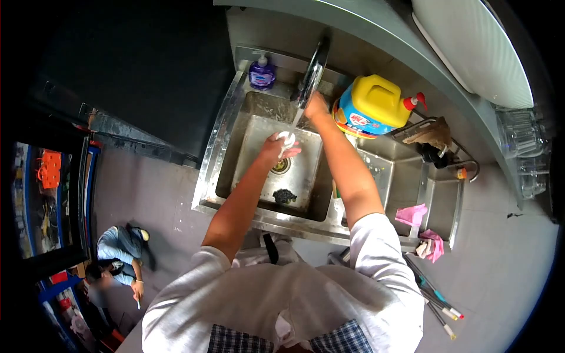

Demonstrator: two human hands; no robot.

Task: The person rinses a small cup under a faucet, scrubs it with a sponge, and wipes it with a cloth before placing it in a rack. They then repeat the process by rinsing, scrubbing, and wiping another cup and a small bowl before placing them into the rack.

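Note:
A stainless steel sink (229, 126) lies in front of me. Water runs from the chrome faucet (316, 67) in a thin stream. Under it, my left hand (281, 150) holds a small white curved thing (286, 140) over the left basin, some fingers stretched out beside it; its kind does not show clearly. My right hand (316, 107) is closed at the faucet's spout end, its fingertips partly hidden behind the metal. Below my left hand are the drain (281, 165) and a dark scouring pad (284, 196) on the basin floor.
A purple soap bottle (262, 73) stands at the back rim. To the right of the faucet is a big yellow-and-blue detergent jug (372, 106). Pink cloths (432, 245) hang at the right front edge. On the left, a person (120, 253) crouches near shelves.

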